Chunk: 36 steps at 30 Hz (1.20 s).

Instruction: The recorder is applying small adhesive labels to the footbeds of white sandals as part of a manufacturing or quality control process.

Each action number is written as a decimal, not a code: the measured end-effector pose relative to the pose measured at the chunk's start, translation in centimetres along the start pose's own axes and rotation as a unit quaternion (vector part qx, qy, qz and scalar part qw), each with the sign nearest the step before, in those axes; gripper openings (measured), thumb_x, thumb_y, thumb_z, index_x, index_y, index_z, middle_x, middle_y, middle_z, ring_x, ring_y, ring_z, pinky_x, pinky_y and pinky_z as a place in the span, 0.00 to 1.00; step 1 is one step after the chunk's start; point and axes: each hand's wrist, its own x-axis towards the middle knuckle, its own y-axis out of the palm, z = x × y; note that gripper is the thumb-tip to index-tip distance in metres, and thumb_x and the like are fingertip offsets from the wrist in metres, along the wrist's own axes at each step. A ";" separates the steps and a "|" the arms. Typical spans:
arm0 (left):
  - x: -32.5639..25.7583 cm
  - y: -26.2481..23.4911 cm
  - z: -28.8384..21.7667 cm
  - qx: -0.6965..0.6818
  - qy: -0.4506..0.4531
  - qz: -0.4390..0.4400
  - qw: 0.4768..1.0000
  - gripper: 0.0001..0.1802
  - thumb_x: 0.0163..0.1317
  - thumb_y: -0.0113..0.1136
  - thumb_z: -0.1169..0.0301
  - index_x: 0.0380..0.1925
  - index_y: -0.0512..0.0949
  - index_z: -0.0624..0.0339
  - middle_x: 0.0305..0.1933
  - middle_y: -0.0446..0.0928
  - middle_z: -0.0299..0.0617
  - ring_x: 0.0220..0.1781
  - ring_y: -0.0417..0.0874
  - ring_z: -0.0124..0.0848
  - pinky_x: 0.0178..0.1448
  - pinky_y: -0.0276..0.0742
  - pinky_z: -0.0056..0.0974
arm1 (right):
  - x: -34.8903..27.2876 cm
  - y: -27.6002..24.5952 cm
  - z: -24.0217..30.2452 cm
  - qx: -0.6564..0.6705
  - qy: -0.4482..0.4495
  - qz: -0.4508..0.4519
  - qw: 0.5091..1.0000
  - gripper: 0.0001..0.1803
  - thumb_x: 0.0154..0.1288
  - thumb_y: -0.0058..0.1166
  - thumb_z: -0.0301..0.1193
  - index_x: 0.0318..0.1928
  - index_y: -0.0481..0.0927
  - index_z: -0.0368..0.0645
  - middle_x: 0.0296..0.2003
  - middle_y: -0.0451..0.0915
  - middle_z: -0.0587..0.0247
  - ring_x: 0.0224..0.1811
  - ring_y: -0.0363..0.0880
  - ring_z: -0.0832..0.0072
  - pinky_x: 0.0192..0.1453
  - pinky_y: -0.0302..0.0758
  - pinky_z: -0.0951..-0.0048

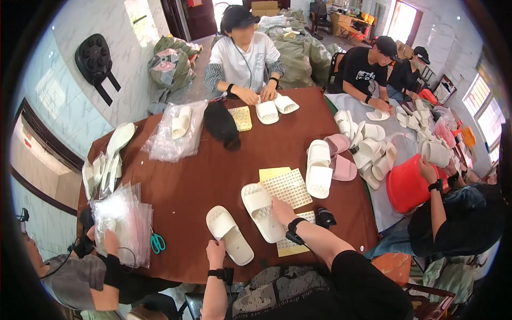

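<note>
Two white slide slippers lie side by side in front of me on the brown tablecloth, their toes pointing away. My left hand point(215, 253) is closed, its fingertips gripping the left edge of the nearer left slipper point(238, 247). At the right edge of the right slipper point(254, 196), my right hand point(281, 211) has its fingers bent against the strap's side; the fingertips are partly hidden. Beside that hand lie sticker sheets point(289, 188) with rows of small labels, on a yellow sheet point(273, 173). A small dark mark shows on each insole.
More white slippers point(319, 169) and pink slippers point(344, 168) lie to the right, near a red basin point(410, 184). A black object point(325, 217) sits by the sticker sheets. Teal scissors point(158, 242) and clear plastic bags point(121, 224) are at left. Co-workers handle slippers and bags around the tables.
</note>
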 end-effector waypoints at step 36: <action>-2.6 1.1 1.6 -0.001 0.088 -0.068 0.994 0.16 0.61 0.49 0.63 0.39 0.71 0.68 0.37 0.77 0.63 0.40 0.80 0.56 0.42 0.77 0.50 | -8.1 -5.6 -4.3 0.054 0.024 0.040 0.997 0.19 0.55 0.49 0.33 0.44 0.69 0.33 0.36 0.78 0.38 0.42 0.77 0.48 0.44 0.73 0.57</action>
